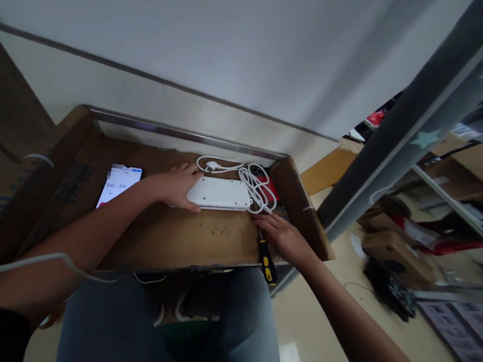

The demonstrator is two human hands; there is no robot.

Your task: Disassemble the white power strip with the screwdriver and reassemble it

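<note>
A white power strip (pixel 222 193) lies on the cardboard with a flat face up, screw spots showing near its corners. My left hand (pixel 180 187) grips its left end, thumb along the front edge and fingers behind. Its white cord (pixel 258 189) is coiled at the right end, and the plug (pixel 213 167) rests behind the strip. My right hand (pixel 281 234) lies with fingers stretched toward the strip's right front corner. Beneath that hand is a screwdriver (pixel 268 265) with a yellow and black handle, its tip hidden. Several small screws (pixel 222 231) are scattered in front of the strip.
A lit phone (pixel 118 185) showing a timer lies at the left of the cardboard-lined tray (pixel 146 245). Something red (pixel 273 188) sits behind the cord. A grey post (pixel 385 117) rises at the right, beside shelves with boxes (pixel 399 257). A white cable (pixel 32 262) crosses my left forearm.
</note>
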